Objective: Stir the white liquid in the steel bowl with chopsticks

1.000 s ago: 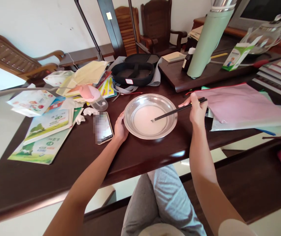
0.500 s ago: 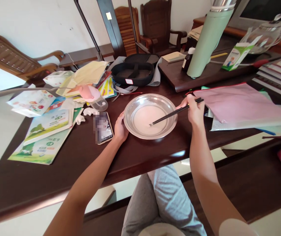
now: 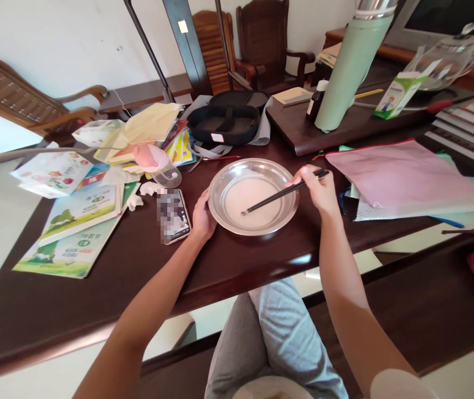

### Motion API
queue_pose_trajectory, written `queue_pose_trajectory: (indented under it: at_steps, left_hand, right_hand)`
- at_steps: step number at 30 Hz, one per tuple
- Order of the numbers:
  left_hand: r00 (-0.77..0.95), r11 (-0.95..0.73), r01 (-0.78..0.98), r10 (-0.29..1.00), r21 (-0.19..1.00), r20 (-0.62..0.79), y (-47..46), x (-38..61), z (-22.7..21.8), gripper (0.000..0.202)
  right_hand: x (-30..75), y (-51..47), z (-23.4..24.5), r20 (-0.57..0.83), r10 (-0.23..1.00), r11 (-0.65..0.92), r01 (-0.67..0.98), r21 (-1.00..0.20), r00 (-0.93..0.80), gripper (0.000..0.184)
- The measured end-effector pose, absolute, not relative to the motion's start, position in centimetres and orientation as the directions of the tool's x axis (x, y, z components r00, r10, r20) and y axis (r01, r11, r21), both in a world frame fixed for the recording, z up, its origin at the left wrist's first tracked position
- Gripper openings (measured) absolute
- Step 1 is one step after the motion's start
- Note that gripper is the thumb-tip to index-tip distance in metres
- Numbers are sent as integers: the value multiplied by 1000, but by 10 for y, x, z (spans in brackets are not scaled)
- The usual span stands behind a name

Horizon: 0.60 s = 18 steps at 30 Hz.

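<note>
The left hand (image 3: pixel 202 217) is curled against the near-left rim of the metal dish (image 3: pixel 257 164), gripping it. The dish sits on the dark counter (image 3: pixel 228 260), just right of a phone (image 3: pixel 173 215). The right hand (image 3: pixel 319 191) is closed on 2 black chopsticks (image 3: pixel 281 194), whose tips rest in the white liquid (image 3: pixel 266 215) in the dish. Farther back stand a black tray (image 3: pixel 225 123) and a green flask (image 3: pixel 347 77).

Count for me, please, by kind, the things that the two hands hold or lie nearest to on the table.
Metal dish: 1, left hand against its rim
Chopsticks: 1 pair, held in the right hand
Phone: 1
Total: 3
</note>
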<state>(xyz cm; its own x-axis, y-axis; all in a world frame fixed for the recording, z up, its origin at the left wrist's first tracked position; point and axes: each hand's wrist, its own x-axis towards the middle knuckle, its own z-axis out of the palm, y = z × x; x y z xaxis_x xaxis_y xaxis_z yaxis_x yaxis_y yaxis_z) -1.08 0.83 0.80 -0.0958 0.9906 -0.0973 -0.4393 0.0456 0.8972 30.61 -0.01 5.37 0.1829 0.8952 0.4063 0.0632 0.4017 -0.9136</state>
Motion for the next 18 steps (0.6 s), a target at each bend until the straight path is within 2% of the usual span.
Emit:
queue_pose_trajectory:
  at_steps: [3,8,14,16,18]
  left_hand:
    - [-101,58,-454,988,889,-116,8,-10,8,44]
    - [-107,59,-447,987,893,-118,8,-10,8,42]
    - [-105,53,-449,988,892,-112,8,-10,9,45]
    - [-109,56,-455,987,889,-118,8,-10,8,41]
    - [-111,52,-454,987,889,-115,8,-11,7,38]
  right_hand:
    - [305,0,55,418,893,410,81,-908,169,68]
    - [312,4,53,429,817,445,51,-894,386,73]
    - [304,-1,57,444,882,431,109,-896,160,70]
    - [304,0,57,466,862,452,114,-885,201,68]
    - [306,1,56,479,816,473,104,-875,324,70]
